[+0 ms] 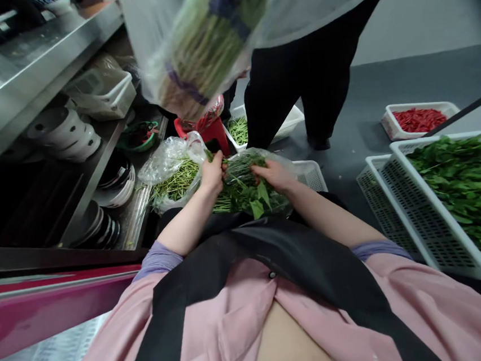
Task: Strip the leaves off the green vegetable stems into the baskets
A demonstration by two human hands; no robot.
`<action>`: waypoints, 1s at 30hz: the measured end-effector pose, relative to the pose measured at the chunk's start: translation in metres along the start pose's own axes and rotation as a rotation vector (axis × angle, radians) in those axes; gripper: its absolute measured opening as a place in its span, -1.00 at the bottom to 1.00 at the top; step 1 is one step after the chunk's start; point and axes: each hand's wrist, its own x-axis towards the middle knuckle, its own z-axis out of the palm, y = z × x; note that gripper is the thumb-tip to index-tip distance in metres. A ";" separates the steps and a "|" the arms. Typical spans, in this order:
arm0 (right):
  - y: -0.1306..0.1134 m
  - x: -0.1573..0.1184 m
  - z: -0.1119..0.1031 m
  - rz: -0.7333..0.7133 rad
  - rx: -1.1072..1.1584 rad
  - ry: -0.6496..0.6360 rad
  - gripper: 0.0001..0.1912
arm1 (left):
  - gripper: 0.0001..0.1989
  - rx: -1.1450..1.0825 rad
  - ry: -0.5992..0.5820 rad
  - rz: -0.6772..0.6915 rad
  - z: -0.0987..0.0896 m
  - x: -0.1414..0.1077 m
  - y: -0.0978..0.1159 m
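Nearest, a person in a pink smock point(220, 318) and black apron point(268, 251) leans over a heap of long, leafy green stems point(244, 194) in a clear plastic bag point(275, 166), at twelve o'clock from the lap. The left grip point(213, 173) is pressed together, pinching stems; the right grip point(271, 177) lies over the leaves with curled fingers, its hold impossible to tell. The heap looks light, soft and limp, the leaves easily torn and the bag slippery; the firmer stems seem the best place to hold. At eleven o'clock sits a second bag of thin green stems point(175, 181). At three o'clock, a white perforated plastic basket point(423, 219) holds leaves; at two, a white tray of red chillies point(388, 121). Farther off at twelve, a co-worker in black trousers point(299, 84) holds up a bagged bundle of stems point(210, 47).
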 end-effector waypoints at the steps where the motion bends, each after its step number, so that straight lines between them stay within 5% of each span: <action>1: -0.002 -0.002 0.008 -0.036 -0.024 -0.073 -0.75 | -0.69 0.024 -0.004 0.008 0.003 -0.002 -0.005; 5: -0.006 -0.009 0.034 -0.108 -0.045 -0.218 -0.75 | -0.72 0.105 0.016 0.070 0.011 -0.009 -0.020; 14: -0.003 -0.013 0.033 -0.092 0.084 -0.074 -0.78 | -0.69 0.015 -0.083 0.018 0.009 -0.010 -0.015; 21: -0.014 -0.018 0.043 0.066 0.385 0.052 -0.72 | -0.67 -0.065 -0.150 0.105 0.022 -0.022 -0.016; 25: -0.024 -0.021 0.024 -0.188 0.023 0.077 -0.79 | -0.70 -0.115 -0.156 0.046 0.025 -0.021 0.001; 28: -0.030 -0.020 -0.013 -0.423 -0.322 0.175 -0.86 | -0.69 -0.194 -0.062 -0.004 0.015 -0.004 0.028; 30: -0.033 -0.015 -0.041 -0.435 -0.288 0.306 -0.84 | -0.66 -0.257 -0.011 -0.044 0.004 0.011 0.046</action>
